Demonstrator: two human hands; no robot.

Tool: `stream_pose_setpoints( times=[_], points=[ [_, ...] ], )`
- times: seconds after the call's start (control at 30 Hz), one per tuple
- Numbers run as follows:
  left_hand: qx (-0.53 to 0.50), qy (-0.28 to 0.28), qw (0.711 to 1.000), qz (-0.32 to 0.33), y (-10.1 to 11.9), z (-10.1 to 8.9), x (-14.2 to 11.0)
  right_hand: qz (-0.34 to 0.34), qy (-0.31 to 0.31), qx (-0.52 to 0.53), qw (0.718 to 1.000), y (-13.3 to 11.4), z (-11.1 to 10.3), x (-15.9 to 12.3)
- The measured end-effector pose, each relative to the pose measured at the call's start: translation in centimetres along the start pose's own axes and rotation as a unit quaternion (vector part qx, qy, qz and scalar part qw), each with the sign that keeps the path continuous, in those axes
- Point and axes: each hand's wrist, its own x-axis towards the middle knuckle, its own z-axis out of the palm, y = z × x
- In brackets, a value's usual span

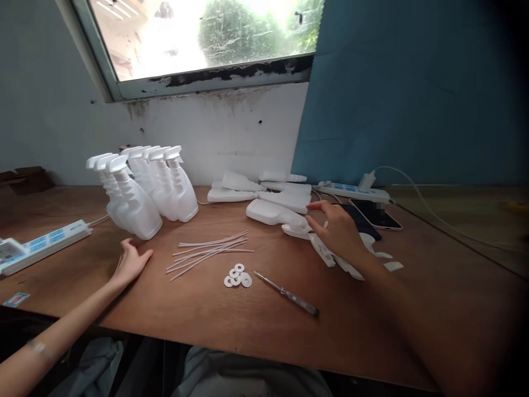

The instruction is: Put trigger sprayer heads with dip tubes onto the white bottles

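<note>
My left hand (131,263) rests on the table with thumb and fingers apart, holding nothing, just in front of the upright white spray bottles (142,207). Farther right, my right hand (341,227) has its thumb and forefinger parted beside the neck of a lying white bottle (264,212); nothing shows gripped between them. Under and around this hand lie several white trigger spray heads (321,249), partly hidden by it. Between my hands are thin white dip tubes (206,253), a small heap of white ring washers (235,280) and a screwdriver (285,292) with a clear handle.
More white bottles (231,194) lie along the wall. One power strip (45,245) is at the left, another (355,191) at the back right with a cable. A phone (378,214) lies right of my right hand. A window and blue curtain are behind the table.
</note>
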Motion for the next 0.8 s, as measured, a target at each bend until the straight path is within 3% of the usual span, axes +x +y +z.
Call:
stream_pose_setpoints(
  times=[0.13,0.2,0.27,0.37,0.43,0.53,0.67,0.8],
  points=[
    [0.001,-0.009,0.995,0.096,1.2,-0.3,-3.9,0.071,-0.101,-0.050,0.991,1.6,-1.1,0.6],
    [-0.004,-0.099,0.975,0.199,3.8,-1.1,-5.0,0.090,-0.165,-0.080,0.979,1.4,-1.6,0.4],
    [-0.009,-0.219,0.927,0.305,7.5,-2.1,-5.6,0.093,-0.208,-0.122,0.966,0.7,-1.9,0.1],
    [0.020,-0.356,0.844,0.400,13.6,-2.9,-5.5,0.077,-0.236,-0.183,0.951,-0.4,-2.2,-0.5],
    [0.079,-0.400,0.817,0.408,16.7,-2.8,-5.0,0.060,-0.244,-0.215,0.944,-1.0,-2.3,-0.8],
    [0.170,-0.432,0.797,0.387,19.6,-1.5,-4.2,0.019,-0.226,-0.222,0.948,-1.8,-2.0,-1.0],
    [0.137,-0.468,0.785,0.383,20.5,0.7,-3.6,-0.051,-0.204,-0.103,0.972,-3.5,-0.8,-1.9],
    [0.053,-0.444,0.796,0.409,20.0,2.7,-3.5,-0.119,-0.186,0.036,0.975,-5.1,1.8,-3.5]
  ],
)
